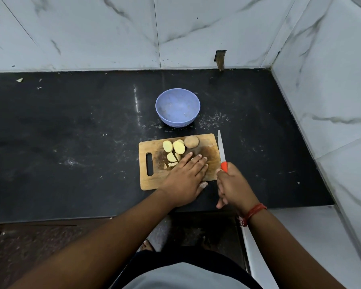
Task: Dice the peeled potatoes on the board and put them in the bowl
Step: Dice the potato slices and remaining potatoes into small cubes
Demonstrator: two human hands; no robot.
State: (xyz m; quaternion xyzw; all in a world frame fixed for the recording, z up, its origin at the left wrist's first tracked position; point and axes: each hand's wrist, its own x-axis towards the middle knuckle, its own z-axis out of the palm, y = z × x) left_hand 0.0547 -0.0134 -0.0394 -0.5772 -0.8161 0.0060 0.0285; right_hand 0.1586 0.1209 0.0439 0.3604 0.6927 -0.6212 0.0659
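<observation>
Just off the board's [208,140] right edge, right hand [233,184] grips knife [221,149]; left hand [186,176] lies flat.

My board [206,142] is pale wood, matt, its grain darkened and stained near the middle. The bowl [177,110] looks like lavender plastic, dull and lightly scuffed inside. My knife [221,151] has a smooth, shiny metal blade and a glossy orange-red handle, likely plastic. The counter [71,132] is polished black stone, smeared with pale dust. The walls [92,28] are glossy white marble-look tiles with grey veins. Cut potato [179,147] faces look moist and smooth. Red thread [253,212] wraps my wrist.
</observation>
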